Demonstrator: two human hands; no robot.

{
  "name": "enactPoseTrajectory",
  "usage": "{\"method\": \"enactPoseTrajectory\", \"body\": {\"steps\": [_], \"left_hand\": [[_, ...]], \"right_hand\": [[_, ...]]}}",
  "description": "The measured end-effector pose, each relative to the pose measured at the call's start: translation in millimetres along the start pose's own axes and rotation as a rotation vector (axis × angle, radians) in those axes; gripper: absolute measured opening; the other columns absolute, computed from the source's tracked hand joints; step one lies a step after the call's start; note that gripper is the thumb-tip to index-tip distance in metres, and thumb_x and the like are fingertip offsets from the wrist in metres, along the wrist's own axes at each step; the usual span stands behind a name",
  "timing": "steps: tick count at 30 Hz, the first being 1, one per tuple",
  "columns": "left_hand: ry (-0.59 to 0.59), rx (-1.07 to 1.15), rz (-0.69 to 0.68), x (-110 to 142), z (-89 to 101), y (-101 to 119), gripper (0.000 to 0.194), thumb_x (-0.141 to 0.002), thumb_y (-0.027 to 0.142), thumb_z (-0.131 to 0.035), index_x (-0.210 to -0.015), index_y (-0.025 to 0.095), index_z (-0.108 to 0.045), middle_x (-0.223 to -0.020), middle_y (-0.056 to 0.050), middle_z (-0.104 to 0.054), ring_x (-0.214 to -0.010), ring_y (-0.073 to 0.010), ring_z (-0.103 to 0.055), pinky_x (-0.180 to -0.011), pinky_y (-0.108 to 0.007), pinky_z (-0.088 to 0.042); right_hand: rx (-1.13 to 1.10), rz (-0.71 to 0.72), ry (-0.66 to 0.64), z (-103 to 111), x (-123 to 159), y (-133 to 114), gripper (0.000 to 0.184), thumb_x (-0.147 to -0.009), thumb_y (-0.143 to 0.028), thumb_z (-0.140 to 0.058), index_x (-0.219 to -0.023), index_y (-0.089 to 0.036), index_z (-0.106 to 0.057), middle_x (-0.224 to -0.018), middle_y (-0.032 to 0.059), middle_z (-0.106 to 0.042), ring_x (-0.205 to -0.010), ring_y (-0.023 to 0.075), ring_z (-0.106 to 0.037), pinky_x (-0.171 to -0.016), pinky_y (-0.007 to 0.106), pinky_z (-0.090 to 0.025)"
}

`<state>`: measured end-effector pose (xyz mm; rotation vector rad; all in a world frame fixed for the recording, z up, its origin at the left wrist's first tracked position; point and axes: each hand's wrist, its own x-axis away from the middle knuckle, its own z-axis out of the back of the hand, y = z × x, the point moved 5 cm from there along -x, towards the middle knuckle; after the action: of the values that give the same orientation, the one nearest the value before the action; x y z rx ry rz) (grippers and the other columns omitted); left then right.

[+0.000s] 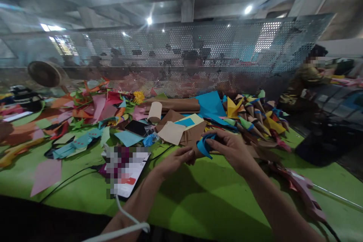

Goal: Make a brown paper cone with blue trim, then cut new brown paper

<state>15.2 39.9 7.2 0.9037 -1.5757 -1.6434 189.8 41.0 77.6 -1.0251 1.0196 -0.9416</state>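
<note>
Above the green table, my left hand (181, 157) is closed with its fingertips pinching a small brown paper cone (199, 152), whose tip is hidden by my fingers. My right hand (231, 148) is closed on a curled blue paper strip (203, 146). The strip bends around the wide end of the cone; whether it is stuck there I cannot tell. Behind my hands lie brown paper sheets (195, 133) and a beige piece of paper (171, 132). To the right is a pile of brown cones (255, 119) with blue bands and coloured tops.
A pink glue gun (307, 194) rests on the green table (221, 204) at right. A lit phone (133, 177) with a white cable lies at left, near a dark phone (136, 127). Coloured paper scraps (99, 106) heap up before a perforated metal screen (176, 45). A person (303, 79) sits at far right.
</note>
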Motion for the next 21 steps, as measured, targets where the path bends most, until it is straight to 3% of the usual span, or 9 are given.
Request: {"method": "enactPoseTrajectory", "body": {"steps": [3, 8, 11, 14, 17, 21], "left_hand": [[0.007, 0.006, 0.047, -1.4, -1.1, -6.5, 0.041, -0.087, 0.057, -0.055, -0.091, 0.017, -0.064, -0.077, -0.001, -0.058, -0.075, -0.0163, -0.046, -0.076, -0.03, -0.036], [0.014, 0.026, -0.018, -4.4, -3.4, -9.8, 0.052, -0.089, 0.067, -0.041, -0.076, 0.02, -0.06, -0.071, -0.002, -0.053, -0.07, -0.0175, -0.042, -0.072, -0.032, -0.035], [0.065, 0.024, -0.001, -2.7, -1.6, -11.8, 0.057, -0.085, 0.072, -0.045, -0.075, 0.019, -0.062, -0.07, -0.002, -0.052, -0.068, -0.0168, -0.041, -0.069, -0.032, -0.035], [0.084, 0.034, 0.022, -0.1, -1.4, -11.4, 0.058, -0.08, 0.071, -0.055, -0.093, 0.017, -0.07, -0.073, -0.002, -0.056, -0.069, -0.0162, -0.043, -0.067, -0.03, -0.036], [0.11, 0.061, 0.043, 0.8, -0.8, -10.2, 0.066, -0.077, 0.068, -0.061, -0.121, 0.019, -0.066, -0.084, -0.004, -0.064, -0.072, -0.0163, -0.048, -0.067, -0.028, -0.038], [0.155, 0.056, 0.069, 1.4, -0.3, -7.3, 0.069, -0.075, 0.065, -0.065, -0.129, 0.021, -0.063, -0.107, -0.006, -0.068, -0.087, -0.0211, -0.056, -0.073, -0.029, -0.042]], "right_hand": [[0.156, 0.083, -0.003, -2.1, -1.9, -6.8, 0.029, -0.083, -0.041, -0.065, -0.099, -0.017, -0.069, -0.091, 0.0062, -0.071, -0.083, 0.0208, -0.066, -0.071, 0.031, -0.054], [0.356, 0.213, -0.041, -9.1, -2.8, -14.6, 0.015, -0.084, -0.026, -0.061, -0.093, -0.018, -0.07, -0.088, 0.0048, -0.072, -0.082, 0.0197, -0.065, -0.072, 0.03, -0.051], [0.396, 0.251, -0.085, -16.4, -3.2, -14.9, 0.013, -0.085, -0.023, -0.06, -0.091, -0.018, -0.07, -0.087, 0.0041, -0.072, -0.08, 0.0185, -0.065, -0.072, 0.029, -0.049], [0.426, 0.28, -0.109, -22.6, -2.8, -14.8, 0.013, -0.087, -0.023, -0.059, -0.092, -0.019, -0.07, -0.088, 0.0046, -0.071, -0.081, 0.0185, -0.064, -0.072, 0.029, -0.047], [0.442, 0.311, -0.114, -26.9, -2.0, -13.6, 0.013, -0.088, -0.023, -0.06, -0.094, -0.019, -0.071, -0.089, 0.0054, -0.071, -0.084, 0.0192, -0.064, -0.075, 0.03, -0.047], [0.431, 0.323, -0.127, -32.0, -0.9, -9.2, 0.018, -0.088, -0.019, -0.06, -0.101, -0.02, -0.072, -0.098, 0.0066, -0.072, -0.091, 0.0201, -0.065, -0.079, 0.031, -0.048]]}}
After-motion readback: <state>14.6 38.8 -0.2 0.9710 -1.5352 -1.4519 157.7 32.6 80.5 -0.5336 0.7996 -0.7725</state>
